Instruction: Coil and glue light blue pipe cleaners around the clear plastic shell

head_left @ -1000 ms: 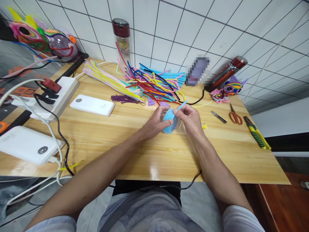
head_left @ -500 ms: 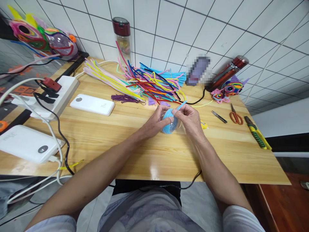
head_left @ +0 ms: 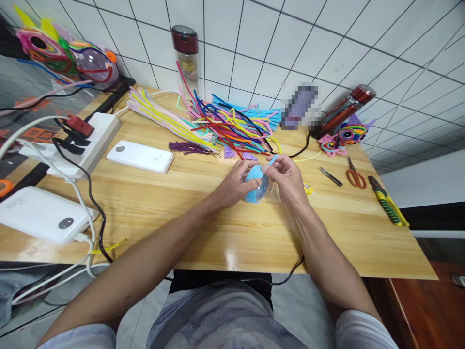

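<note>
My left hand [head_left: 234, 185] grips a small clear ball wound with blue pipe cleaner [head_left: 255, 184] just above the wooden table [head_left: 181, 213]. My right hand [head_left: 288, 177] pinches the free end of the blue pipe cleaner [head_left: 273, 160] at the ball's top right. Both hands are closed and touch the ball from either side. Part of the ball is hidden behind my fingers.
A heap of coloured pipe cleaners [head_left: 218, 123] lies behind my hands, with two red-capped bottles [head_left: 186, 58] by the tiled wall. Snips [head_left: 330, 176], red scissors [head_left: 354, 175] and a yellow-green tool [head_left: 388, 207] lie at right. Power banks [head_left: 140, 156], a power strip [head_left: 92, 140] and cables are at left.
My hands and the ball have barely shifted. The free blue end now sticks out shorter above my right fingers, and my right thumb sits closer to the ball.
</note>
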A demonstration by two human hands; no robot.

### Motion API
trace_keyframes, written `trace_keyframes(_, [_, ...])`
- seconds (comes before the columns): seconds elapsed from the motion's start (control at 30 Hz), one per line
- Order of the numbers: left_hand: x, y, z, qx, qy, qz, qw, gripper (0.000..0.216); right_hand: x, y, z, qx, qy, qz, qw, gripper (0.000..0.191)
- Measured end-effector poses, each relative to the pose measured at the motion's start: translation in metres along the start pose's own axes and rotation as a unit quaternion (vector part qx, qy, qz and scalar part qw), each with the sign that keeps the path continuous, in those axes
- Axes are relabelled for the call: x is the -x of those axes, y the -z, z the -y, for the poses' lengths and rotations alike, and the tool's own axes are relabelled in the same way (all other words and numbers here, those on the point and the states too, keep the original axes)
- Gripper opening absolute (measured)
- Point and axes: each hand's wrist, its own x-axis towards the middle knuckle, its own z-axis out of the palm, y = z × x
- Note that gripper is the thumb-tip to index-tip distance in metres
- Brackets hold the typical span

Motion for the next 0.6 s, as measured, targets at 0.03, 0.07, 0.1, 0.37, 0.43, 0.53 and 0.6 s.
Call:
trace_keyframes(0.03, [0.0002, 0.0004, -0.0007, -0.003, 0.001, 0.003, 1.000, 0.059, -0.0001, 0.0001, 0.0000, -0.004, 0.004, -0.004, 1.000, 0.052])
trace_keyframes(0.07, [0.0005, 0.0006, -0.0015, -0.004, 0.003, 0.005, 1.000, 0.059, -0.0002, 0.0002, 0.0000, -0.006, 0.010, -0.006, 1.000, 0.055])
trace_keyframes(0.1, [0.0009, 0.0007, -0.0022, -0.003, 0.006, 0.005, 1.000, 0.059, -0.0002, 0.0004, 0.0000, -0.005, 0.015, -0.006, 1.000, 0.057])
trace_keyframes(0.37, [0.0031, -0.0021, -0.0054, 0.025, 0.012, 0.018, 0.999, 0.056, -0.0014, 0.0027, -0.0023, 0.025, 0.006, 0.000, 1.000, 0.039])
trace_keyframes(0.43, [0.0035, -0.0034, -0.0043, 0.022, 0.004, 0.011, 1.000, 0.055, -0.0014, 0.0039, -0.0021, 0.032, 0.007, -0.001, 0.999, 0.037])
trace_keyframes(0.53, [0.0040, -0.0050, -0.0013, 0.013, -0.003, -0.003, 1.000, 0.054, -0.0004, 0.0070, 0.0003, 0.046, 0.011, 0.009, 0.999, 0.037])
trace_keyframes(0.6, [0.0042, -0.0055, 0.0007, 0.015, -0.002, -0.006, 1.000, 0.054, 0.0002, 0.0098, 0.0024, 0.057, 0.011, 0.025, 0.998, 0.037])
